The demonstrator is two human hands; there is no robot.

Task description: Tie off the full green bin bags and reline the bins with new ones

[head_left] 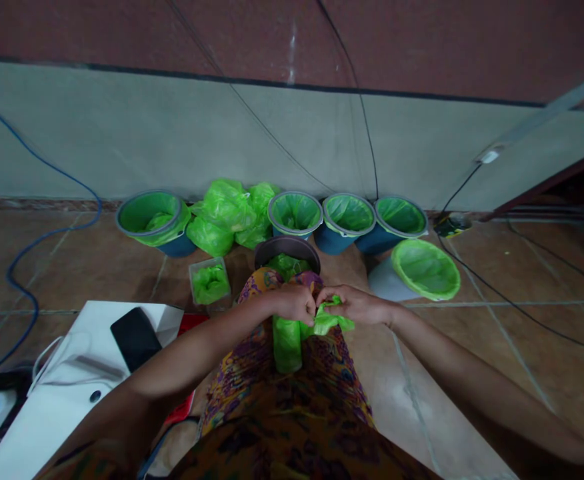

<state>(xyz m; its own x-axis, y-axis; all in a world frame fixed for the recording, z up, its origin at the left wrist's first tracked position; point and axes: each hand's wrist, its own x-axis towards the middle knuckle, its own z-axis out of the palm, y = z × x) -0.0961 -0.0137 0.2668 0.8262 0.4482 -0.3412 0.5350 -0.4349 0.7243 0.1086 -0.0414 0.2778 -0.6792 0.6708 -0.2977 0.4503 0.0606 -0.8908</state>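
Above my lap, my left hand (296, 305) is closed in a fist, its fingers pinched around the edge of the thin green plastic bag (333, 321). Close beside it, my right hand (356, 305) grips the crumpled part of the same bag. A smooth green bundle (287, 347), which looks like a roll of bags, lies on my patterned clothing below the hands. Just past my knees stands a dark brown bin (287, 245) with green plastic inside.
Along the wall stand several blue bins (177, 245) with green liners and a pile of full green bags (222, 210). A grey lined bin (395, 277) tilts at right. A small clear box (209, 280) holds green plastic. At left, a white surface (87, 353) carries a black phone (136, 338).
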